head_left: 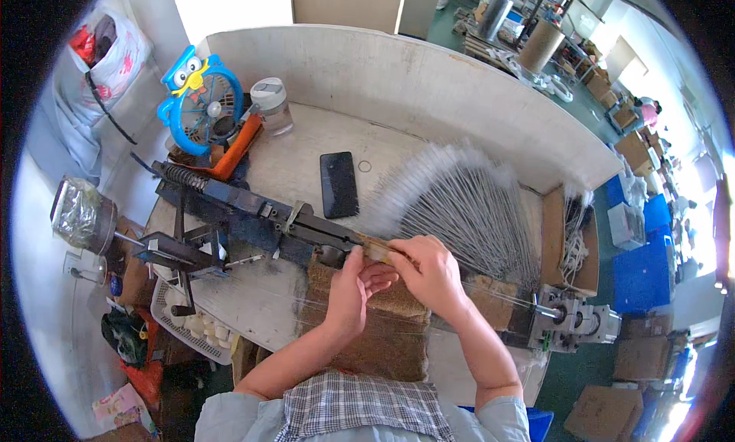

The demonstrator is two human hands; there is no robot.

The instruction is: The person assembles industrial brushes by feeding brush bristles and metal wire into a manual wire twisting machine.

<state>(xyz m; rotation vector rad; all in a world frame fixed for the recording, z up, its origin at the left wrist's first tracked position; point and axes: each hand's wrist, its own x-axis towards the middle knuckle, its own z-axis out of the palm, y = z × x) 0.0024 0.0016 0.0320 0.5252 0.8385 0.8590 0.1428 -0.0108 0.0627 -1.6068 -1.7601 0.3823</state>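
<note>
A long dark metal bench machine (264,216) runs diagonally across the worktable to my hands. At its near end is a short tan, wood-like piece (377,250). My right hand (430,277) is closed, its thumb and fingers pinching the right end of this piece. Just below the piece, my left hand (354,293) has its thumb raised and apart from its slightly bent fingers, with nothing visible between them. Brown cloth padding (367,331) lies under both hands. Beyond the right hand fans a big pile of thin wire-stemmed brushes (467,212) with white bristle ends.
A black phone (339,185), lidded clear jar (272,109) and blue cartoon fan (203,105) stand farther back. At right are a metal chuck-like mechanism (574,318) and a cardboard box (553,235) with wires. A white basket (184,327) holds small pale pieces. A low partition (344,67) edges the table.
</note>
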